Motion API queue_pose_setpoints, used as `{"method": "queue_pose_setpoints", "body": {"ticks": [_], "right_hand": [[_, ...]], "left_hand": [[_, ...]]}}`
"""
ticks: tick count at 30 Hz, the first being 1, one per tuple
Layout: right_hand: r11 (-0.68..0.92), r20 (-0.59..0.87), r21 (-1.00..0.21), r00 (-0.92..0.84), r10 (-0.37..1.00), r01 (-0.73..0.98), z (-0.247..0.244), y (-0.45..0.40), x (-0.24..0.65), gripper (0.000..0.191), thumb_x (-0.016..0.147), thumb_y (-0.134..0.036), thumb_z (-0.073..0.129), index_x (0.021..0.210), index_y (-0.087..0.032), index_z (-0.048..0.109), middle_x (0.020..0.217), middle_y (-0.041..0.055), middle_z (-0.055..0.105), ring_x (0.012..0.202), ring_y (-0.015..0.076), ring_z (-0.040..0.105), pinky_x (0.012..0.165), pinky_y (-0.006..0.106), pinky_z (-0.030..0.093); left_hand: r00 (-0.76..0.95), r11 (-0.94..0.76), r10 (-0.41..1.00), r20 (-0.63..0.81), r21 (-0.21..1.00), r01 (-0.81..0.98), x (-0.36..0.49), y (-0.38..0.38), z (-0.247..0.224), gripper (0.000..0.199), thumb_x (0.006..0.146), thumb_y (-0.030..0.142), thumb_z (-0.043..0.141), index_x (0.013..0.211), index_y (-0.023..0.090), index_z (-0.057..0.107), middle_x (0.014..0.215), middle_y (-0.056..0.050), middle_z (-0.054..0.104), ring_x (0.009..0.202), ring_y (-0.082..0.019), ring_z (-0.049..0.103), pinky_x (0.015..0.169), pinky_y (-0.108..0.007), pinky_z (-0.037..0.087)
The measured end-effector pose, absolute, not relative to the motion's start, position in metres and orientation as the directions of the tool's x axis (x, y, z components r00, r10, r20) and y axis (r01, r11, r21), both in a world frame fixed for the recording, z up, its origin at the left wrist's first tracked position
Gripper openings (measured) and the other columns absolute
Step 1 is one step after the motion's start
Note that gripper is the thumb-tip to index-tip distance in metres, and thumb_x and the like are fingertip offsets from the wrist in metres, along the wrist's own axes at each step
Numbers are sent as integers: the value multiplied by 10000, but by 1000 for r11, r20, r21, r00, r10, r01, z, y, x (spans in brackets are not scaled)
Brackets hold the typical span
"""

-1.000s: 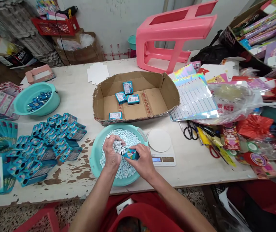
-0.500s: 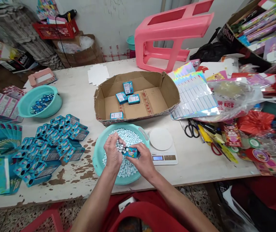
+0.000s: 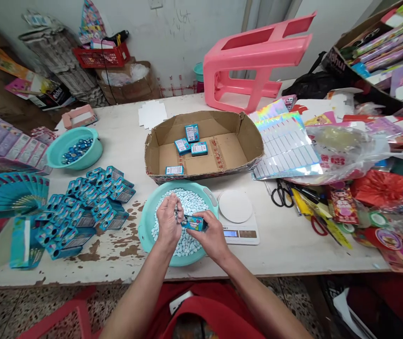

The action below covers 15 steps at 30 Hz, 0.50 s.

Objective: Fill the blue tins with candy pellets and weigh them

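Observation:
My right hand (image 3: 210, 234) grips a small blue candy box (image 3: 193, 222) by its right end, above a turquoise basin (image 3: 145, 235). Pale blue candies (image 3: 191, 200) fill much of the basin. My left hand (image 3: 169, 219) is closed at the box's left end, fingers curled around some candies that show between them. How many it holds cannot be seen. Right of the basin stands a white kitchen scale (image 3: 236, 207) with a lit display. Behind the basin, a cardboard tray (image 3: 233, 146) contains several similar blue boxes (image 3: 199, 149).
Many blue boxes (image 3: 95, 197) stand grouped on the left, near a turquoise bowl (image 3: 95, 153) of shiny blue pieces. Fanned flat cartons (image 3: 7, 193) lie beyond. On the right are black scissors (image 3: 281, 194), holographic sheets (image 3: 286, 146) and plastic bags. A pink stool (image 3: 258, 56) lies at the back.
The left hand has turned slightly, with its fingers more closed over the candies at the box's end. The box stays in the right hand. The camera view has shifted a little.

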State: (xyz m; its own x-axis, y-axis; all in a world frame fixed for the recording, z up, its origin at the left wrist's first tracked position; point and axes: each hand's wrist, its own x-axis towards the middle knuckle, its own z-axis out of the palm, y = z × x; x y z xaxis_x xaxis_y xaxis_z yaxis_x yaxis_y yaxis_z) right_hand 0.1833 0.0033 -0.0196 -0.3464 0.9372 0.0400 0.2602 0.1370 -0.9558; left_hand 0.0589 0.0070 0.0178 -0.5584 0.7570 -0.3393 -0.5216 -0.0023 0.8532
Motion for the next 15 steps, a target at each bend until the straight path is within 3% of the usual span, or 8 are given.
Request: {"method": "queue_pose_setpoints", "body": {"ticks": [4, 6, 8, 11, 13, 15], "right_hand": [[55, 1, -990, -379, 925, 130, -20, 4, 195, 316, 661, -275, 762, 941, -219, 627, 925, 19, 602, 900, 207, 576, 812, 337, 455], [35, -3, -995, -374, 928, 96, -21, 5, 197, 336, 649, -319, 772, 937, -216, 632, 933, 22, 604, 907, 211, 580, 819, 343, 460], [29, -3, -996, -364, 931, 82, -22, 6, 196, 357, 636, -349, 779, 934, -214, 636, 925, 23, 607, 900, 215, 587, 814, 348, 468], [17, -6, -998, -359, 933, 60, -22, 6, 195, 381, 624, -371, 790, 933, -212, 634, 924, 24, 612, 886, 214, 598, 804, 344, 480], [2, -14, -999, -361, 932, 43, -20, 5, 199, 386, 620, -373, 796, 929, -211, 631, 940, 30, 613, 888, 217, 602, 797, 340, 488], [-11, -21, -999, -325, 945, 35, -16, 3, 209, 381, 640, -372, 786, 946, -213, 624, 969, 43, 611, 900, 224, 603, 790, 341, 496]], "left_hand": [[-619, -57, 727, -296, 873, -484, 50, -5, 19, 313, 743, 445, 647, 751, 170, 498, 522, 71, 415, 385, -35, 340, 350, -151, 222], [-668, -3, 690, -279, 922, -388, 38, -14, 4, 324, 754, 483, 610, 763, 176, 510, 547, 57, 446, 418, -55, 395, 381, -162, 274], [-667, 190, 695, -269, 963, -190, 23, -24, -20, 341, 720, 505, 623, 761, 175, 547, 622, 14, 534, 538, -110, 518, 476, -206, 388], [-574, 437, 784, -236, 866, 242, -1, -36, -56, 358, 587, 433, 738, 811, 174, 630, 858, -79, 649, 885, -256, 602, 768, -364, 464], [-523, 408, 837, -161, 820, 401, -13, -37, -67, 381, 609, 402, 724, 912, 183, 652, 998, -105, 650, 1017, -299, 566, 890, -428, 415], [-494, 289, 869, -32, 842, 455, -25, -27, -62, 356, 702, 399, 651, 995, 198, 642, 1054, -100, 638, 1041, -286, 556, 908, -428, 409]]}}
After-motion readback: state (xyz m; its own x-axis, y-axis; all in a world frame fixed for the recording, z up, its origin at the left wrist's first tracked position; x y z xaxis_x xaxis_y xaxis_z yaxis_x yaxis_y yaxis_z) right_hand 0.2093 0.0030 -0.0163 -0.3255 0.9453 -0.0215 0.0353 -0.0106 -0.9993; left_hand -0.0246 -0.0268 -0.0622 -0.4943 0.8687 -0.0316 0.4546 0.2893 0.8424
